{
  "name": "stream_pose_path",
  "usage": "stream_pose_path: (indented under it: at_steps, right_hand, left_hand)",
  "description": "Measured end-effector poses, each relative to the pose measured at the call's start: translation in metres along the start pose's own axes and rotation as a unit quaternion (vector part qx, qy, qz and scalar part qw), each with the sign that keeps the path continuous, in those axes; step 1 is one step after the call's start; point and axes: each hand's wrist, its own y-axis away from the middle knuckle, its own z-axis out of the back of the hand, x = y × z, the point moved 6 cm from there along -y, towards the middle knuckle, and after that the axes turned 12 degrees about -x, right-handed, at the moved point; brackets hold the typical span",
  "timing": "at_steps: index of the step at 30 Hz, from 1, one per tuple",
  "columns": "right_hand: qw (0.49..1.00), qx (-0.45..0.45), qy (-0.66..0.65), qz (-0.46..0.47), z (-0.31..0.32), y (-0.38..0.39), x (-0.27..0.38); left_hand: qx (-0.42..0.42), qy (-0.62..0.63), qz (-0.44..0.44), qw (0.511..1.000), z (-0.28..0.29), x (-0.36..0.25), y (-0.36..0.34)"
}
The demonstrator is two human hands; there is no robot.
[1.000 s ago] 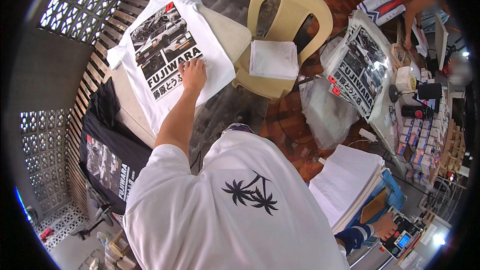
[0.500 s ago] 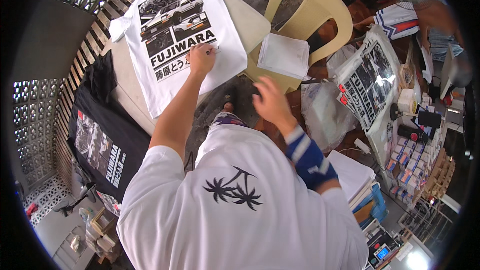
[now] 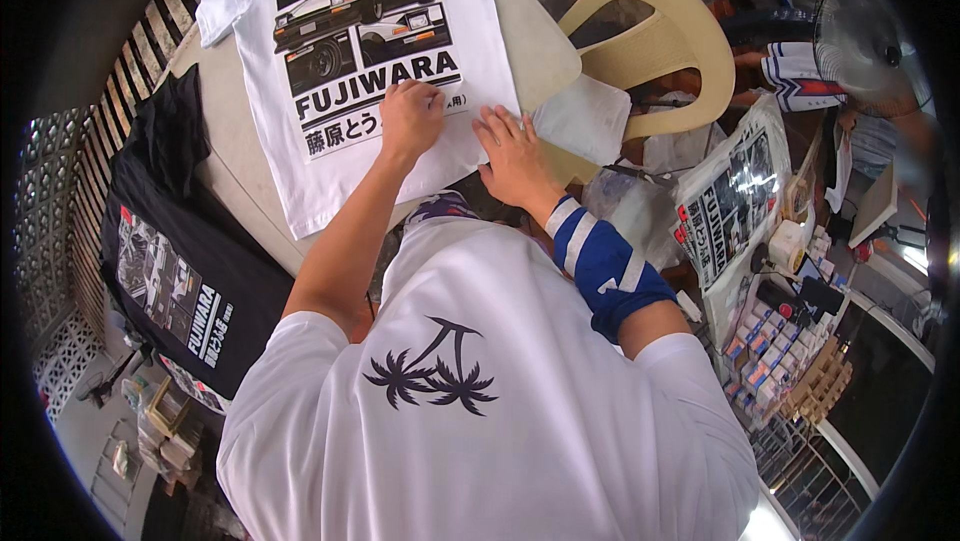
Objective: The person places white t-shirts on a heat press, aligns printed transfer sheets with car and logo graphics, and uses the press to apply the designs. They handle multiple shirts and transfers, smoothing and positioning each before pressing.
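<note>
A white T-shirt with a black-and-white car print lies spread on a pale table. My left hand rests on the lettering under the cars, its fingers curled together. A small dark spot shows at those fingers, too small to name. My right hand lies on the shirt's lower right edge with the fingers stretched out and nothing in them. Part of the lettering is hidden beneath my left hand.
A black printed T-shirt drapes over the left side of the table. Beyond my right hand are a cream plastic chair with a white sheet on it, printed sheets in clear plastic, small boxes and a fan.
My right hand has come down from the air beside the table onto the shirt's edge. My left hand stays on the lettering. The whole view has shifted, bringing the shirt closer.
</note>
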Motion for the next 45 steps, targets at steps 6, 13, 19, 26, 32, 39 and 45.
stream_pose_path:
  at_steps: [6,13,19,26,32,39,45]
  right_hand:
    - [0.999,0.003,-0.035,-0.017,-0.001,-0.005,-0.008]
    - [0.999,0.011,-0.031,-0.020,-0.001,-0.005,-0.008]
    - [0.997,0.054,-0.033,-0.046,0.003,-0.041,-0.012]
    - [0.971,-0.087,-0.051,0.217,0.050,-0.177,0.042]
    - [0.964,0.116,-0.217,0.100,0.013,-0.265,0.039]
    - [0.943,0.147,-0.297,0.010,-0.028,-0.343,0.038]
    - [0.921,0.134,-0.359,-0.075,-0.036,-0.379,0.019]
  left_hand:
    - [-0.005,0.042,0.186,0.982,0.029,0.039,-0.034]
    - [-0.069,-0.010,0.186,0.980,0.070,0.089,-0.087]
    - [-0.156,0.016,0.120,0.980,0.083,0.081,-0.087]
    - [-0.195,0.147,-0.012,0.970,0.079,0.012,-0.017]
    - [-0.012,-0.022,-0.201,0.979,0.070,0.006,0.077]
    - [0.105,-0.067,-0.185,0.975,0.051,0.010,0.101]
    - [0.103,-0.075,-0.193,0.973,0.050,0.013,0.101]
